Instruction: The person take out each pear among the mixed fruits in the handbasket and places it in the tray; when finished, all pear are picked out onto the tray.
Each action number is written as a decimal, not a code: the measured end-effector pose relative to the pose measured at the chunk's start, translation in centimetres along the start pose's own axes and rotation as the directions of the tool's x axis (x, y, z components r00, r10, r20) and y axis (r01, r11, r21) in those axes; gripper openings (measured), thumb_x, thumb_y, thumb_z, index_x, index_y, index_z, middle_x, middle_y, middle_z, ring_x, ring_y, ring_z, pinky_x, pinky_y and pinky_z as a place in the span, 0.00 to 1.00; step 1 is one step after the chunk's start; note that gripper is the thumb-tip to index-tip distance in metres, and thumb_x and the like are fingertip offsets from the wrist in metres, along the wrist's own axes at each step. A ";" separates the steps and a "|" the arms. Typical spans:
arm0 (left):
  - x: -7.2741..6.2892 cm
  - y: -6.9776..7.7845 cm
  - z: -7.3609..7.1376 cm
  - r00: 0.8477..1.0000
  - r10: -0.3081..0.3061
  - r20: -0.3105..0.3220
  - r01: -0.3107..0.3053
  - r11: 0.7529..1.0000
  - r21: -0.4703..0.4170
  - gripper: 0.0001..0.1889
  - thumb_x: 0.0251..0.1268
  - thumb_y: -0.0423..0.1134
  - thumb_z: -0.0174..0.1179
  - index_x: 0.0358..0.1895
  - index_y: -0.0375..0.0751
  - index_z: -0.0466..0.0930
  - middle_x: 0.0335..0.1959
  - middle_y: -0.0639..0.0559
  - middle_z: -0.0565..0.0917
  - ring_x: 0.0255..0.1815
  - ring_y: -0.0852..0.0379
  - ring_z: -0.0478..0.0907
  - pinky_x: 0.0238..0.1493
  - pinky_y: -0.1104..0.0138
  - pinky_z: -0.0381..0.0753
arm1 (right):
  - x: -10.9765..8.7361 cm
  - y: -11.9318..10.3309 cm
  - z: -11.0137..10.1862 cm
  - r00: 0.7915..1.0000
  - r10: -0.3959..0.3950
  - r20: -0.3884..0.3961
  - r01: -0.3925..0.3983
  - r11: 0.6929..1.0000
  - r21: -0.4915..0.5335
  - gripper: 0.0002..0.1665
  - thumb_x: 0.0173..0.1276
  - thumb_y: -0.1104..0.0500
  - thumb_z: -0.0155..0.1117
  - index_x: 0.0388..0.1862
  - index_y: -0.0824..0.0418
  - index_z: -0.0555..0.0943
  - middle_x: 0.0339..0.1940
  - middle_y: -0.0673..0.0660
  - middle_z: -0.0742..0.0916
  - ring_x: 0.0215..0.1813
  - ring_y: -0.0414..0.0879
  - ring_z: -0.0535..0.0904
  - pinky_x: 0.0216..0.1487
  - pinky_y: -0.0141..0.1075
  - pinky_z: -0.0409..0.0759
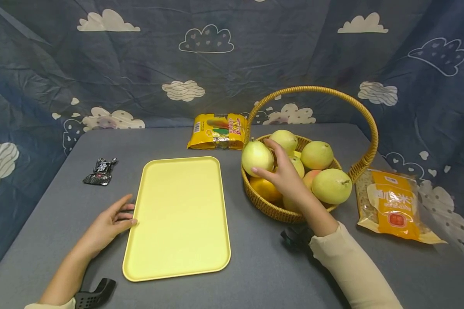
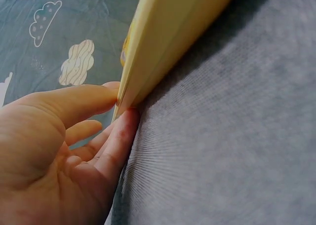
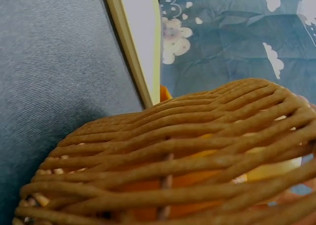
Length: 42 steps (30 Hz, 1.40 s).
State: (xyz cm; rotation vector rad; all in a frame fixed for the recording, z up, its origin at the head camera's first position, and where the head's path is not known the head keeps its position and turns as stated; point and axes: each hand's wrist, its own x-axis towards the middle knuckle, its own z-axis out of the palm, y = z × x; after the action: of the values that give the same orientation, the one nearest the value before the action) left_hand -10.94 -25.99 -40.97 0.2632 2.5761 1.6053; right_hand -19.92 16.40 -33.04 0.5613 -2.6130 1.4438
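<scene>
A yellow rectangular tray (image 1: 179, 214) lies flat on the grey table. My left hand (image 1: 107, 227) pinches its left edge; the left wrist view has the thumb on the upper side of the tray (image 2: 177, 35) and a fingertip under it. My right hand (image 1: 288, 175) reaches over the wicker basket (image 1: 264, 207) and grips a pale green pear (image 1: 256, 157) at the basket's left rim, thumb in front and fingers behind. More pears (image 1: 331, 186) and some orange fruit (image 1: 265, 189) fill the basket. In the right wrist view the basket's weave (image 3: 197, 158) hides most of the hand.
The basket's tall handle (image 1: 313, 89) arches above the fruit. A yellow snack bag (image 1: 218, 131) lies behind the tray, a black wrapped packet (image 1: 101, 171) to its left. Right of the basket is an orange-and-clear grain bag (image 1: 396, 206). A cloud-patterned cloth (image 1: 255, 64) hangs behind.
</scene>
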 end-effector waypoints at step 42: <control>-0.1 -0.3 0.3 0.999 0.044 -0.008 -0.045 0.999 -0.029 0.29 0.59 0.28 0.57 0.64 0.25 0.58 0.51 0.34 0.67 0.41 0.69 0.70 0.39 0.78 0.72 | 0.3 -8.9 4.5 0.989 -0.136 -0.050 0.145 0.956 0.256 0.42 0.48 0.70 0.69 0.62 0.68 0.62 0.58 0.63 0.68 0.54 0.53 0.68 0.46 0.44 0.74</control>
State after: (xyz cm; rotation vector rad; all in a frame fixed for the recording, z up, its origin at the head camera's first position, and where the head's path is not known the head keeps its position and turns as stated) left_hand -10.83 -25.90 -41.32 0.3152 2.5675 1.6597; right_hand -16.52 8.27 -28.31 0.7283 -2.3206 1.7429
